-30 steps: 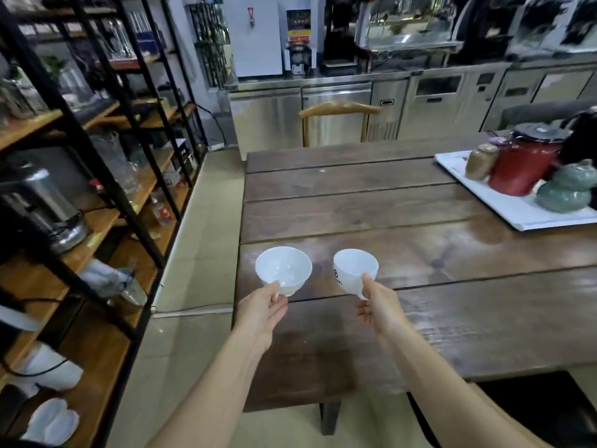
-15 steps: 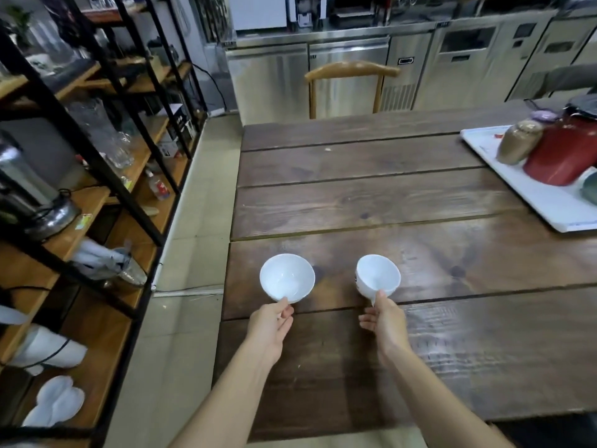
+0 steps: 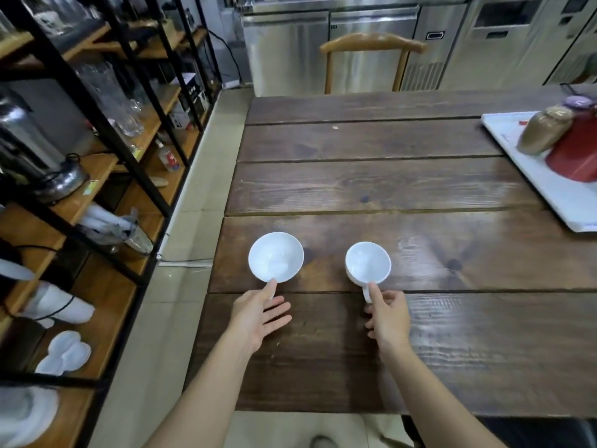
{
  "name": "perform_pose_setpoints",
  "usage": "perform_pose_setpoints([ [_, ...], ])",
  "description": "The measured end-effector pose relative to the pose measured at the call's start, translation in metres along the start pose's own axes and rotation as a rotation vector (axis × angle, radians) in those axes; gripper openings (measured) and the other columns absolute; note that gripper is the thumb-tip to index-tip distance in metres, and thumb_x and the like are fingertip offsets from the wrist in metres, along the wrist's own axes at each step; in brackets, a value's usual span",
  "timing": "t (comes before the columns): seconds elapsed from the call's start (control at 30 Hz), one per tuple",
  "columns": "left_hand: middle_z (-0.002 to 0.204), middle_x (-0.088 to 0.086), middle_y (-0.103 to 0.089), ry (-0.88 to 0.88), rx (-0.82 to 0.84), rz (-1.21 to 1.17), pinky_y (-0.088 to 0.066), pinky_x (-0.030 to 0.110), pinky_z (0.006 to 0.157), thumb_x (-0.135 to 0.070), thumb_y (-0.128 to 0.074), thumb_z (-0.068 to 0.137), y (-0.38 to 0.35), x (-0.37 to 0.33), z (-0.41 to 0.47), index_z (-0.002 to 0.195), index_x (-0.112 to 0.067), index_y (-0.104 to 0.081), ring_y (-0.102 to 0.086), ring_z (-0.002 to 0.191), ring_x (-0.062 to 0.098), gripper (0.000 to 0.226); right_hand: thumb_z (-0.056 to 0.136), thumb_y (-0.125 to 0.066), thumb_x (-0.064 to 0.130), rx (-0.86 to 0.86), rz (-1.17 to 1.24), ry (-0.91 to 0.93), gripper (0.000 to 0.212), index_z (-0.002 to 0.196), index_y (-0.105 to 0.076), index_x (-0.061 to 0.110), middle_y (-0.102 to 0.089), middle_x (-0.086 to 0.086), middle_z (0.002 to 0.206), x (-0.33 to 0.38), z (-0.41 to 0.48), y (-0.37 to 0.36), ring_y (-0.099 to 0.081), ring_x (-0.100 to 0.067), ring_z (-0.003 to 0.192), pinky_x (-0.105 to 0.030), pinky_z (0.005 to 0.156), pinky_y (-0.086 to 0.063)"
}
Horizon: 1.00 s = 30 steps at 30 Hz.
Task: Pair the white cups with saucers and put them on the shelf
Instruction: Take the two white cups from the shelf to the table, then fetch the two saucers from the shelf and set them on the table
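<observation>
Head view, two white cups [image 3: 276, 257] upright on table [image 3: 420, 185], left hand [image 3: 258, 315] fingers spread, right hand [image 3: 389, 315] pinching handle

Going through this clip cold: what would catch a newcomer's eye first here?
Two white cups, the left cup and the right cup, sit side by side on the dark wooden table near its front-left corner. The left hand is open with a fingertip at the left cup's rim; the right hand touches the right cup's handle. At far right, a red pot stands on a white tray.
</observation>
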State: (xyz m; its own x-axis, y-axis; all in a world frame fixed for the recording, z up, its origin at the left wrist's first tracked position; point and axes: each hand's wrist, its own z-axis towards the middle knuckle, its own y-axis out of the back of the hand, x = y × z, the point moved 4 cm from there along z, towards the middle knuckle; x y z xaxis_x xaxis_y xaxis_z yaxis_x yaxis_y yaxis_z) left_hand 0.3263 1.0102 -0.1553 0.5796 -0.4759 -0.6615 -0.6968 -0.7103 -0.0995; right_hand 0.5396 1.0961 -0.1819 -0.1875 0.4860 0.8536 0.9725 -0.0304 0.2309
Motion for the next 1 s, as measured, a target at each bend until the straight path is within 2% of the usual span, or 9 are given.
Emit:
perform_pose_setpoints([
  [0.1, 0.104, 0.015, -0.064, -0.024, -0.065, 0.061, -0.057, 0.041, 0.073, -0.037, -0.068, 0.084, 0.006, -0.003, -0.003, 0.103, -0.007, -0.055, -0.066, 0.095, 0.029, 0.038, 0.082, -0.052, 0.056, -0.081, -0.135, 0.109, 0.042, 0.098, -0.049, 0.018, -0.062, -0.001, 0.085, 0.016, -0.004, 0.020, -0.062, -0.028, 0.083, -0.045, 0.078, -0.049],
  [0.2, 0.106, 0.012, -0.062, -0.153, -0.206, 0.113, -0.052, 0.036, 0.076, -0.044, -0.062, 0.086, 0.015, -0.012, -0.006, 0.105, -0.010, -0.053, -0.062, 0.093, 0.026, 0.039, 0.089, -0.052, 0.048, -0.073, -0.245, 0.292, 0.038, 0.111, -0.049, 0.018, -0.059, 0.004, 0.090, 0.045, -0.013, 0.028, -0.061, -0.025, 0.093, -0.043, 0.084, -0.046],
  [0.27, 0.107, 0.006, -0.060, -0.291, -0.304, 0.226, -0.047, 0.033, 0.076, -0.046, -0.059, 0.087, 0.023, -0.020, -0.013, 0.099, -0.017, -0.054, -0.058, 0.091, 0.021, 0.031, 0.087, -0.054, 0.048, -0.009, -0.310, 0.404, 0.044, 0.122, -0.048, 0.022, -0.062, 0.001, 0.106, 0.062, -0.022, 0.021, -0.061, -0.023, 0.100, -0.043, 0.087, -0.047],
  [0.37, 0.126, -0.001, -0.056, -0.457, -0.393, 0.489, -0.044, 0.037, 0.090, -0.054, -0.053, 0.087, 0.033, -0.030, -0.029, 0.125, -0.022, -0.051, -0.054, 0.113, 0.021, 0.050, 0.085, -0.058, 0.049, 0.137, -0.458, 0.605, 0.065, 0.142, -0.036, 0.026, -0.051, 0.000, 0.139, 0.078, -0.043, -0.001, -0.048, -0.023, 0.124, -0.045, 0.104, -0.039],
  [0.43, 0.141, 0.000, -0.050, -0.558, -0.443, 0.638, -0.043, 0.043, 0.101, -0.059, -0.051, 0.085, 0.044, -0.037, -0.042, 0.137, -0.025, -0.044, -0.048, 0.127, 0.023, 0.063, 0.084, -0.056, 0.053, 0.214, -0.587, 0.761, 0.075, 0.148, -0.026, 0.027, -0.042, 0.001, 0.149, 0.087, -0.064, -0.018, -0.037, -0.020, 0.136, -0.043, 0.110, -0.032],
  [0.53, 0.145, 0.003, -0.047, -0.706, -0.525, 0.792, -0.039, 0.045, 0.106, -0.059, -0.053, 0.084, 0.068, -0.046, -0.072, 0.141, -0.023, -0.042, -0.043, 0.132, 0.024, 0.068, 0.082, -0.051, 0.061, 0.314, -0.696, 0.909, 0.079, 0.149, -0.021, 0.031, -0.036, 0.000, 0.153, 0.090, -0.094, -0.046, -0.034, -0.020, 0.139, -0.045, 0.112, -0.028],
  [0.67, 0.145, 0.005, -0.047, -0.828, -0.637, 0.896, -0.034, 0.039, 0.107, -0.061, -0.052, 0.083, 0.122, -0.052, -0.119, 0.138, -0.019, -0.048, -0.042, 0.133, 0.023, 0.070, 0.074, -0.030, 0.074, 0.417, -0.792, 1.034, 0.087, 0.150, -0.016, 0.034, -0.032, -0.003, 0.155, 0.089, -0.141, -0.086, -0.027, -0.021, 0.143, -0.044, 0.112, -0.027],
  [0.83, 0.152, 0.003, -0.038, -0.755, -0.780, 0.804, -0.031, 0.047, 0.111, -0.073, -0.044, 0.077, 0.226, -0.033, -0.170, 0.141, -0.030, -0.043, -0.036, 0.138, 0.025, 0.077, 0.071, -0.023, 0.076, 0.543, -0.783, 1.158, 0.090, 0.150, -0.013, 0.034, -0.026, -0.009, 0.157, 0.083, -0.223, -0.137, -0.025, -0.027, 0.143, -0.046, 0.112, -0.024],
  [1.0, 0.145, 0.000, -0.048, -0.695, -0.951, 0.666, -0.037, 0.045, 0.107, -0.072, -0.047, 0.076, 0.347, 0.009, -0.242, 0.139, -0.033, -0.043, -0.044, 0.131, 0.023, 0.074, 0.072, -0.025, 0.077, 0.735, -0.785, 1.276, 0.090, 0.150, -0.005, 0.037, -0.021, -0.004, 0.159, 0.061, -0.334, -0.196, -0.026, -0.023, 0.142, -0.041, 0.112, -0.020],
])
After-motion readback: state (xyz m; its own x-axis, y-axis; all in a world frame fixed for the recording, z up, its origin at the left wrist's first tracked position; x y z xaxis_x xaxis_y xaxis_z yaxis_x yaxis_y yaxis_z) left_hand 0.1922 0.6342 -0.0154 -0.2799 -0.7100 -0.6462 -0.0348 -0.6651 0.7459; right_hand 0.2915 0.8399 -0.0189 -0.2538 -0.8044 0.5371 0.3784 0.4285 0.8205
